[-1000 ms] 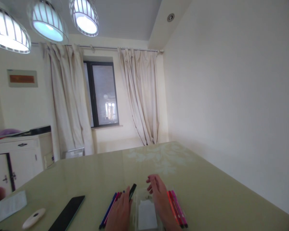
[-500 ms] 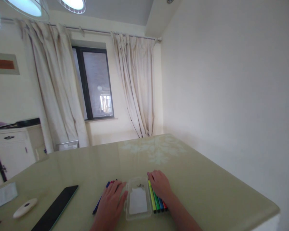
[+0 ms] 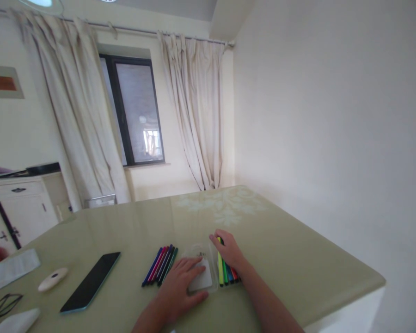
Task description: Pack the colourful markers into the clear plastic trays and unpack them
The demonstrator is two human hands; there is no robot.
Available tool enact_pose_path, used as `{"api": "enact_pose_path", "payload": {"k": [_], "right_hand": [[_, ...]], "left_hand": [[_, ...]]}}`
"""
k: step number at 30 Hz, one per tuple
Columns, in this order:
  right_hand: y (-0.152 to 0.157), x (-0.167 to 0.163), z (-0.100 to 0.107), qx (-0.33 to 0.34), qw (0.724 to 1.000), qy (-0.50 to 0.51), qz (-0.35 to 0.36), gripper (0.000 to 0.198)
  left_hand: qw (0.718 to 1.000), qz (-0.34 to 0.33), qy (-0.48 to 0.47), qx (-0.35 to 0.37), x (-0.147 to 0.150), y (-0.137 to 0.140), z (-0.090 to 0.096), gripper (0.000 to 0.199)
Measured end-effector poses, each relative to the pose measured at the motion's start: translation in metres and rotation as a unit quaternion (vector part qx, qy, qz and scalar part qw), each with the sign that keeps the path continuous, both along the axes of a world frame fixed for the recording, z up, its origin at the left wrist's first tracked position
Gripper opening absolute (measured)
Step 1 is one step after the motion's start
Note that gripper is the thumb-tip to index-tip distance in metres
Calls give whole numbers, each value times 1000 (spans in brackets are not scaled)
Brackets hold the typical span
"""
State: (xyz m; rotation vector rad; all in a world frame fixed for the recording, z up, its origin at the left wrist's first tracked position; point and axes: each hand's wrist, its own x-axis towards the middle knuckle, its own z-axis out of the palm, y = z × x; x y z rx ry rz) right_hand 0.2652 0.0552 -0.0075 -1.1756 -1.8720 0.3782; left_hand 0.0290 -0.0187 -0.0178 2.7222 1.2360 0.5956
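My left hand lies with its fingers spread over a clear plastic case, which has a white card inside and dark writing near its far end. Left of that hand, several dark-toned markers in blue, pink, purple and green lie side by side on the table. Along the case's right side is a row of bright markers, with yellow, green, blue and red showing. My right hand is closed about their far ends, partly hiding them.
A phone with a dark screen, a cream oval object, a pale flat packet, a dark cable and a white object lie to the left. The table's right edge runs beside a white wall.
My left hand has moved right, from the dark markers onto the case, uncovering those markers. My right hand stays at the bright markers' far ends. The view has tilted down slightly.
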Motion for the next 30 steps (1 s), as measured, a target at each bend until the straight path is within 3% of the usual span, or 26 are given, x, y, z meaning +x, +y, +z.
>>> {"api": "enact_pose_path", "payload": {"k": [3, 7, 11, 14, 16, 18, 20, 23, 26, 30], "right_hand": [[0, 6, 3, -6, 997, 74, 6, 42], [4, 15, 11, 8, 968, 213, -132, 51], [3, 8, 14, 17, 956, 224, -189, 54], [-6, -12, 10, -3, 972, 195, -130, 54], [-13, -27, 8, -58, 981, 182, -33, 52], [-17, -35, 7, -121, 972, 189, 62, 51], [-17, -32, 9, -145, 958, 227, 97, 50], [-7, -8, 10, -96, 963, 250, -10, 51], [3, 22, 5, -57, 981, 52, -176, 50], [8, 36, -2, -67, 977, -47, -197, 44]], "left_hand": [[1000, -7, 1, -8, -2, 1, -2, 61], [999, -6, 9, -36, 3, 5, -7, 61], [998, 3, -17, -58, 26, 9, -12, 75], [995, 59, -76, -3, 45, 13, -17, 83], [991, 97, -74, 57, 51, 16, -19, 69], [985, 126, -39, 114, 50, 17, -21, 53], [975, 165, 3, 151, 42, 17, -20, 49], [954, 239, 64, 171, 22, 14, -16, 46], [936, 288, 105, 176, 5, 9, -8, 37], [920, 341, 112, 155, 0, 2, -1, 34]]}}
